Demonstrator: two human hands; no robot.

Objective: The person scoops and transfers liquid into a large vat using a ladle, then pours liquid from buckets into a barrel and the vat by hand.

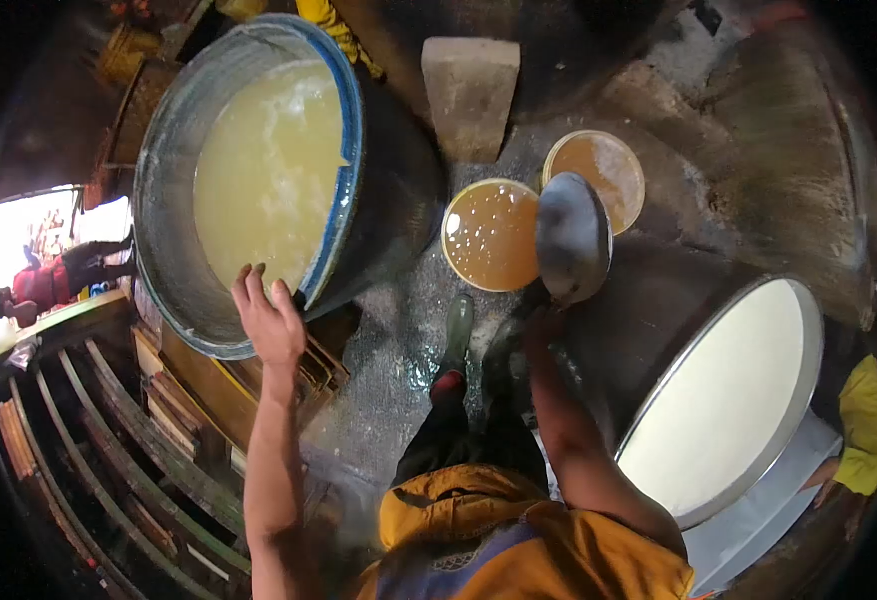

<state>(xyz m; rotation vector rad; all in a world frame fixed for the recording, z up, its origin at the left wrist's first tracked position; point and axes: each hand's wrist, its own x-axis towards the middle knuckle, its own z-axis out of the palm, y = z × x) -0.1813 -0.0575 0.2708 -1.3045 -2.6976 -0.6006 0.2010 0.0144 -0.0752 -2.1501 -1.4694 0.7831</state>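
My left hand [269, 318] is at the near rim of a large tub [344, 215] with a blue edge, its fingers stretched over the rim and its thumb apart. Cloudy yellowish liquid [269, 170] fills much of this tub. Low on the right, my right hand [546, 322] is in shadow and grips a round metal bowl [572, 240] at its lower edge. The bowl is tilted and hides part of two buckets behind it. One bucket [491, 235] holds amber liquid with bubbles; the other bucket [604, 175] has paler foam on top.
A wide metal-rimmed vat [809, 340] of white liquid stands on the right, with another person's yellow sleeve [864, 425] beside it. A concrete block [471, 95] is at the top. Wooden slats [149, 440] lie lower left. The floor [389, 350] looks wet.
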